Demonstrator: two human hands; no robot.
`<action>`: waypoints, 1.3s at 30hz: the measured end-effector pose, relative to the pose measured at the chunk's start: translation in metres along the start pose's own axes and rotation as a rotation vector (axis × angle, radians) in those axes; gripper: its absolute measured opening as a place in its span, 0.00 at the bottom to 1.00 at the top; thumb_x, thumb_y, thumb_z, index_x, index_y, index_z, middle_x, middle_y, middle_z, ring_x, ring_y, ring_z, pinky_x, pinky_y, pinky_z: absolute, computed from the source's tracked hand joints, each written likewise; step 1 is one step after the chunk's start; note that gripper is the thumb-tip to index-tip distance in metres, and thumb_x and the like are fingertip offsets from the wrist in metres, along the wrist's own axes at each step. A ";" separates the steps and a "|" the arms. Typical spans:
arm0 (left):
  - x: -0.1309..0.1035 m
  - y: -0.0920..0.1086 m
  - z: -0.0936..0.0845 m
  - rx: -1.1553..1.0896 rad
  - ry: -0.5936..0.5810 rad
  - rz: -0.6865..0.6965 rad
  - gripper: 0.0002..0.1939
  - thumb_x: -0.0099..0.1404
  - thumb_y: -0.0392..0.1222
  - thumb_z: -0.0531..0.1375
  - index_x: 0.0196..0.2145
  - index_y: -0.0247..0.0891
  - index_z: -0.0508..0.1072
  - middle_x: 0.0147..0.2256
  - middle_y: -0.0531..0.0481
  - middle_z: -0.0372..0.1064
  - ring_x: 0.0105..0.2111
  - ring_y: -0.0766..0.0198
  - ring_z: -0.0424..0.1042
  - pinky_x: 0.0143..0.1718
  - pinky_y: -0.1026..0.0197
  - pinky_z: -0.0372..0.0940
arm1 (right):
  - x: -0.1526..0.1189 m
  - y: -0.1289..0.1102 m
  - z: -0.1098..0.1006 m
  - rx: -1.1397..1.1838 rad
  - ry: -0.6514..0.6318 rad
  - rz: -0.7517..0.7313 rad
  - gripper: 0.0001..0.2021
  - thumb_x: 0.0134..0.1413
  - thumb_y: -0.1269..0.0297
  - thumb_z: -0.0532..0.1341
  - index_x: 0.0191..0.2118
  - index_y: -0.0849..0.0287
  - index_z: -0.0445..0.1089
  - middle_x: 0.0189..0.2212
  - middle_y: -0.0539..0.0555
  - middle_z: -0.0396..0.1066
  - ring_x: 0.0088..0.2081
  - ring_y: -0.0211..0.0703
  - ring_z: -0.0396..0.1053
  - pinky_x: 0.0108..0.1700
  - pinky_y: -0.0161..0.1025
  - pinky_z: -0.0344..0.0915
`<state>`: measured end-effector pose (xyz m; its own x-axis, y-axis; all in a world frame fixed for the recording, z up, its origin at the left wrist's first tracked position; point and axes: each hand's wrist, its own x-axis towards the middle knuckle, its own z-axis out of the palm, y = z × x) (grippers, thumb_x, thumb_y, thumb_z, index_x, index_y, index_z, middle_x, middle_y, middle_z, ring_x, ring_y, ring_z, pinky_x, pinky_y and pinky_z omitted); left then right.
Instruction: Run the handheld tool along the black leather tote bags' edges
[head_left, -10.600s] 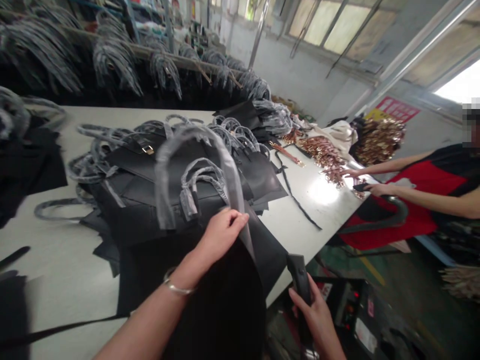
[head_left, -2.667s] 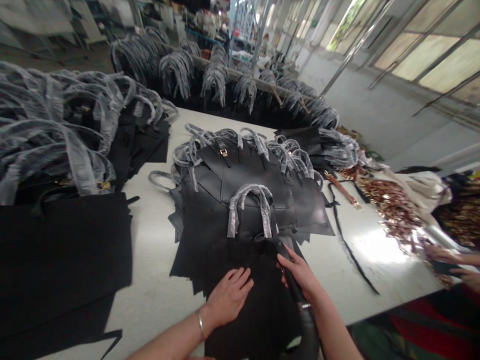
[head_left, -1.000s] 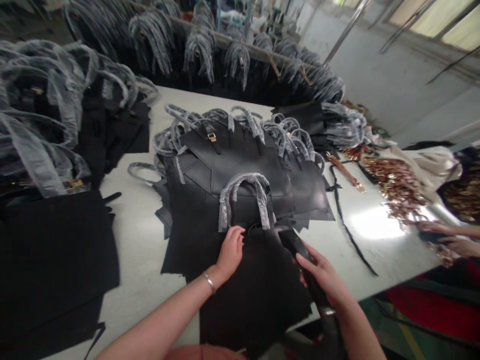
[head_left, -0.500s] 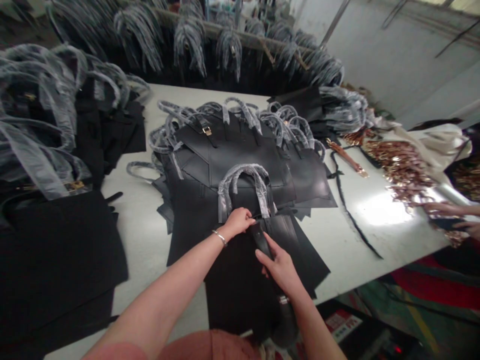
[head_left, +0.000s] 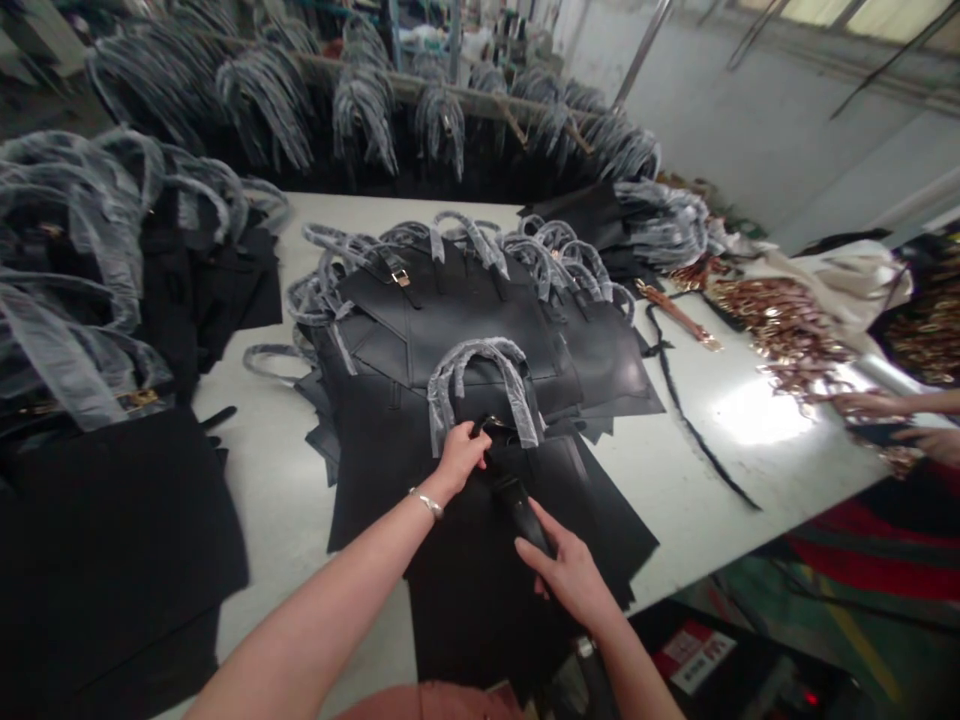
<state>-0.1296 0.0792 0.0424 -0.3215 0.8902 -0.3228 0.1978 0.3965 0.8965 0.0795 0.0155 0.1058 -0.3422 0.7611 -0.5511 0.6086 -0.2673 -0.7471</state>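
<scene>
A black bag panel [head_left: 600,500] lies on the pile in front of me, its looped handle [head_left: 487,350] wrapped in clear plastic. My left hand [head_left: 461,460] pinches a short black strap near a small shiny metal fitting [head_left: 493,422], just below the handle. My right hand [head_left: 559,555] is wrapped round a long black hand-held tool [head_left: 521,510]; its exact kind I cannot make out. The tool's flat end points toward my left hand, a little apart from it. A metal ring [head_left: 585,648] shows on its lower part, near my right wrist.
More black panels with wrapped handles [head_left: 472,310] are piled behind, and others [head_left: 112,540] at left. Brown straps with gold hardware [head_left: 780,320] are heaped at right, beside a co-worker's hands [head_left: 870,405]. A black cord [head_left: 690,420] crosses the white table [head_left: 270,560].
My left hand has lifted the strap's end slightly, and the metal fitting now shows. The tool in my right hand has drawn back from my left fingers. The view has shifted a little.
</scene>
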 end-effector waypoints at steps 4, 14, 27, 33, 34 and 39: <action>-0.016 0.007 -0.011 -0.178 0.027 0.061 0.10 0.63 0.42 0.56 0.26 0.37 0.64 0.24 0.54 0.66 0.19 0.72 0.64 0.23 0.69 0.60 | -0.001 0.007 -0.001 0.115 0.009 0.029 0.35 0.55 0.55 0.62 0.66 0.57 0.57 0.22 0.45 0.70 0.16 0.36 0.67 0.19 0.33 0.65; -0.037 0.016 -0.017 -0.816 0.131 0.020 0.22 0.57 0.57 0.66 0.36 0.35 0.66 0.32 0.48 0.74 0.26 0.70 0.70 0.28 0.66 0.68 | -0.015 0.010 0.005 -0.168 0.113 -0.119 0.33 0.53 0.60 0.63 0.65 0.58 0.60 0.47 0.60 0.77 0.41 0.54 0.78 0.46 0.49 0.73; -0.035 0.022 -0.038 -0.879 0.086 -0.206 0.18 0.59 0.52 0.66 0.34 0.32 0.80 0.33 0.43 0.76 0.24 0.72 0.67 0.24 0.70 0.61 | -0.030 -0.023 -0.006 0.064 -0.038 -0.297 0.35 0.51 0.57 0.67 0.65 0.51 0.61 0.58 0.56 0.70 0.57 0.59 0.68 0.59 0.52 0.65; -0.060 0.024 -0.023 -1.109 0.043 -0.380 0.10 0.65 0.43 0.61 0.34 0.33 0.78 0.35 0.42 0.77 0.29 0.66 0.74 0.30 0.66 0.67 | -0.020 -0.050 0.000 0.194 -0.052 -0.127 0.38 0.51 0.55 0.66 0.67 0.51 0.56 0.31 0.49 0.75 0.21 0.39 0.68 0.25 0.38 0.68; -0.063 0.024 -0.021 -1.114 0.044 -0.415 0.10 0.66 0.43 0.61 0.34 0.33 0.77 0.35 0.43 0.77 0.29 0.66 0.74 0.30 0.66 0.66 | -0.018 -0.053 0.000 0.226 -0.066 -0.116 0.38 0.50 0.55 0.66 0.67 0.51 0.56 0.31 0.49 0.75 0.20 0.37 0.66 0.24 0.36 0.67; -0.072 0.019 -0.012 -1.108 0.090 -0.606 0.11 0.66 0.42 0.61 0.32 0.32 0.77 0.29 0.45 0.75 0.21 0.71 0.67 0.22 0.69 0.57 | -0.010 -0.060 -0.003 0.315 0.012 -0.125 0.40 0.50 0.53 0.67 0.67 0.53 0.55 0.33 0.50 0.74 0.20 0.35 0.64 0.22 0.35 0.65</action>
<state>-0.1138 0.0198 0.0865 -0.1587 0.5964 -0.7868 -0.8678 0.2958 0.3992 0.0482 0.0257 0.1577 -0.3906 0.8058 -0.4451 0.3108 -0.3397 -0.8877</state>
